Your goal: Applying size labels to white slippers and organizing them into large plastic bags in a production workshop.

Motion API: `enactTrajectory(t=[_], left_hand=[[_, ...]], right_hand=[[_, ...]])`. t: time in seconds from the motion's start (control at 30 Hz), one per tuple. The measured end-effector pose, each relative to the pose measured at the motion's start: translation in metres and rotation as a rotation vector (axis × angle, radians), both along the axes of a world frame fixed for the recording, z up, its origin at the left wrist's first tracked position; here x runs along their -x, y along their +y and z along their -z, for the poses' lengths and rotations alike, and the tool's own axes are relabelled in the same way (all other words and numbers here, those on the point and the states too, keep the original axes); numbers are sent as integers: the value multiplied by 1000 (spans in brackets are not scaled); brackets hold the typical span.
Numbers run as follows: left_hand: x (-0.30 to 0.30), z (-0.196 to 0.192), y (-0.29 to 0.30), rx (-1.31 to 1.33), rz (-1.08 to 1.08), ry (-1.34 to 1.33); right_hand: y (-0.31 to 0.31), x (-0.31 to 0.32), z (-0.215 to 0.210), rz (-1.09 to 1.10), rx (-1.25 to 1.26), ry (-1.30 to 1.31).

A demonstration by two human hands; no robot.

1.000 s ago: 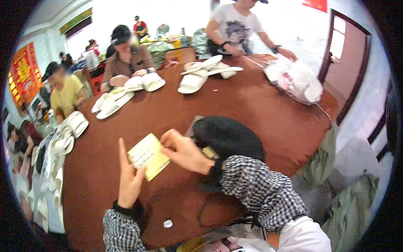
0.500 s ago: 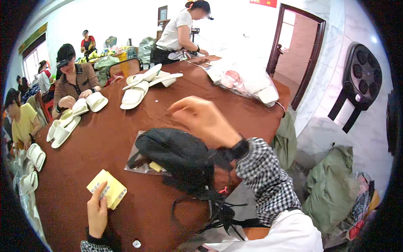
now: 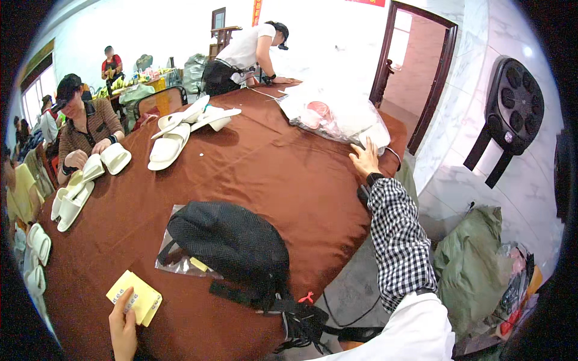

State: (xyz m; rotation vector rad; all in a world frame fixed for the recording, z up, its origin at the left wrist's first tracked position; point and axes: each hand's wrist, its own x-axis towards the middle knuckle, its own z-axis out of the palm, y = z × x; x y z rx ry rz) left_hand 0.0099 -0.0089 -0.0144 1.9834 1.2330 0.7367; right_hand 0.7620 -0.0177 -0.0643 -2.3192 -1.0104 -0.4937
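1. Pinched narrowly in left hand's (image 3: pixel 123 334) grip, over near-left brown cloth-covered worktop (image 3: pixel 259 174): yellow rectangular paper sheets (image 3: pixel 140 299).
2. Apparently at a reaching step: right hand (image 3: pixel 365 161) outstretched far right, grip spread wide at clear plastic bag with pink-and-white contents (image 3: pixel 337 117); cannot tell whether touching.
3. Next, probably calls for narrowing on thin plastic.
4. Between hands, partly in the way: rounded black mesh-fabric bag (image 3: pixel 232 237). Far left: cream open-toed slippers (image 3: pixel 165 147).

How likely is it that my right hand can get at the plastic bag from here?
Probably yes: the right hand is outstretched at the near edge of the plastic bag, with nothing visible between them, though contact is unclear.
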Motion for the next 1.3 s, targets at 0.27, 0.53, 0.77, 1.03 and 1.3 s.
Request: enactTrajectory(t=[0.27, 0.53, 0.77, 1.03, 1.3], left_hand=[[-9, -11, -8, 31, -68, 70], [-10, -9, -9, 55, -23, 17], [-11, 0, -13, -96, -67, 53], [-7, 13, -2, -262, 40, -31], [-2, 12, -5, -123, -1, 1]], right_hand=[[65, -43, -3, -41, 243, -179], [132, 52, -92, -563, 57, 14], [89, 119, -143, -1176, -327, 644], [12, 90, -62, -301, 237, 900], [78, 171, -49, -698, 6, 988]])
